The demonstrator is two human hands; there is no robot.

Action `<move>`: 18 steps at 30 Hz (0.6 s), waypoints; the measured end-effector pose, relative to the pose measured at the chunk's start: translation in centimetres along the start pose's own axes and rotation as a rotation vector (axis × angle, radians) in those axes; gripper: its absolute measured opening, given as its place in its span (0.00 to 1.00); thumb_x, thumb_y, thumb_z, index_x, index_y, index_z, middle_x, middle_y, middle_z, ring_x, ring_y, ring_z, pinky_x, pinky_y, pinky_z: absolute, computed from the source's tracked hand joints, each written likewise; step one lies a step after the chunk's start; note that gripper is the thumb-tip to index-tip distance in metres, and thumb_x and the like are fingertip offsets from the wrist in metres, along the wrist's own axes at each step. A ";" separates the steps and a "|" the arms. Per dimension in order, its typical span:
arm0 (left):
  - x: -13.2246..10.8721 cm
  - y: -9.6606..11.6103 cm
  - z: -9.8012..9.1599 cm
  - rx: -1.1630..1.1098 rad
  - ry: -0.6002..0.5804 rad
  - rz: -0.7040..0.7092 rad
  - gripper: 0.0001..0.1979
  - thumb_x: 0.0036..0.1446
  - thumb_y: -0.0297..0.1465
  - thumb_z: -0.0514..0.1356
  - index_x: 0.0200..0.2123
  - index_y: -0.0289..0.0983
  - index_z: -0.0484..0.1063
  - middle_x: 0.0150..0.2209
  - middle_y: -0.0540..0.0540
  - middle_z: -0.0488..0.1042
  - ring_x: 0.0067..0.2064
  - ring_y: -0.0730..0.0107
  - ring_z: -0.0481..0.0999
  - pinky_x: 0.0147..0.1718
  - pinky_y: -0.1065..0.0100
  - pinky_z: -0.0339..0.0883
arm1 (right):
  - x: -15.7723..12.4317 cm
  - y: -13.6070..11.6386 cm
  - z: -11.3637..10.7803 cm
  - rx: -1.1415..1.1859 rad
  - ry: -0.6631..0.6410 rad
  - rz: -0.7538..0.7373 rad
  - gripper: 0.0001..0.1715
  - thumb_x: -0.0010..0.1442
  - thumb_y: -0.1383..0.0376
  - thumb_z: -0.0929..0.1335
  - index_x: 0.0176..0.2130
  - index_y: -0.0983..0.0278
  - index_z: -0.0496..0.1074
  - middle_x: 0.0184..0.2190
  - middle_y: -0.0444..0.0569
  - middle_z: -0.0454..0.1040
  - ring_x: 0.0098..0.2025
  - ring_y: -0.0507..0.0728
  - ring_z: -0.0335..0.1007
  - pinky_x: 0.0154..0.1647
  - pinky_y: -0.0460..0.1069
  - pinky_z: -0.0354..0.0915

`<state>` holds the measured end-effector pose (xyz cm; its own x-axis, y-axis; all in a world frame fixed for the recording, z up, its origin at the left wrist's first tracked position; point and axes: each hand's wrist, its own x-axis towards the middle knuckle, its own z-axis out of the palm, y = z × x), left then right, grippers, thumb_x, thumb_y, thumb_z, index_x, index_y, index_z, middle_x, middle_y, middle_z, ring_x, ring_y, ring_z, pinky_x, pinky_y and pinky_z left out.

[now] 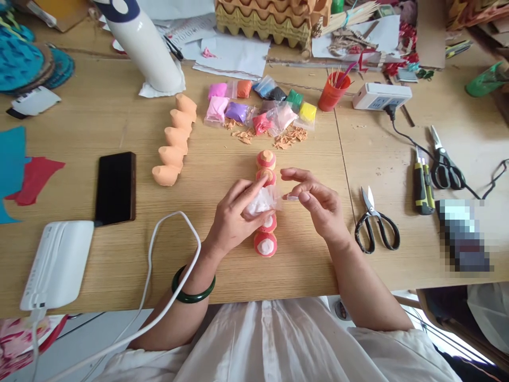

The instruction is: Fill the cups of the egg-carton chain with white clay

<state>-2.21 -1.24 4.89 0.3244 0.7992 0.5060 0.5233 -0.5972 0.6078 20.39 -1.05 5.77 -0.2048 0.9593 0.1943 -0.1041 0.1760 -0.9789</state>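
Observation:
My left hand (234, 215) holds a small clear bag of white clay (262, 203) between thumb and fingers. Beneath the bag runs a row of rounded egg-carton cups (265, 244), coated red, with white discs on the nearer ones. The far cup (266, 157) shows an orange top, and my left index fingertip lies over the cup beside it. To the right of the bag, my right hand (316, 201) has its fingers apart, the thumb near the index finger. Something small and pale shows by its fingertips, too unclear to name.
Bags of coloured clay (237, 112) and orange shavings (290, 138) lie beyond the cups. An orange carton strip (174, 140) and a black phone (115, 188) are at left. Scissors (374, 225), a red cup (334, 91) and a power strip (382, 96) are at right. A white cable (151, 254) crosses my left forearm.

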 end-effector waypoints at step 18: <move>0.0 0.2 0.5 0.182 0.092 0.055 0.34 0.68 0.31 0.68 0.74 0.44 0.66 0.47 0.44 0.80 0.46 0.63 0.82 0.49 0.65 0.80 | 0.3 -0.6 0.4 0.376 0.018 0.429 0.18 0.61 0.52 0.80 0.39 0.64 0.82 0.24 0.38 0.64 0.21 0.44 0.48 0.16 0.41 0.48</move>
<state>-1.69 -1.33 4.73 0.2872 0.7515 0.5940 0.6435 -0.6107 0.4615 20.02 -0.99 6.46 -0.2886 0.9317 -0.2204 -0.3550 -0.3179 -0.8792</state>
